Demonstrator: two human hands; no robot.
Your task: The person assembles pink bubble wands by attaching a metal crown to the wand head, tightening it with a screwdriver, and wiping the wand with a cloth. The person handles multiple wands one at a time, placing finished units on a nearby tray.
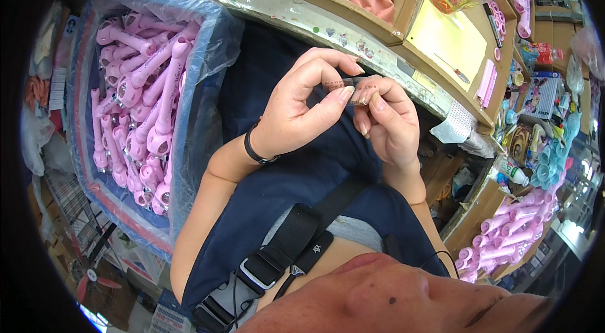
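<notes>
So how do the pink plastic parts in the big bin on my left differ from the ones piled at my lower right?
The pink plastic parts in the plastic-lined bin are long handles with ring-shaped ends, heaped in a bag liner. The pink plastic parts at the lower right look like shorter tubes, stacked on an open bench. The bin's heap looks larger. Both are the same pale pink.

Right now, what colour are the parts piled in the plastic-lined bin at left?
Pink: the parts in the bin, clearest in the head view.

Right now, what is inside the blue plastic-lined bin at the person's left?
The bin holds a heap of pink handled parts, tangled and stacked. Its bottom and the lower layers are covered by the heap.
</notes>
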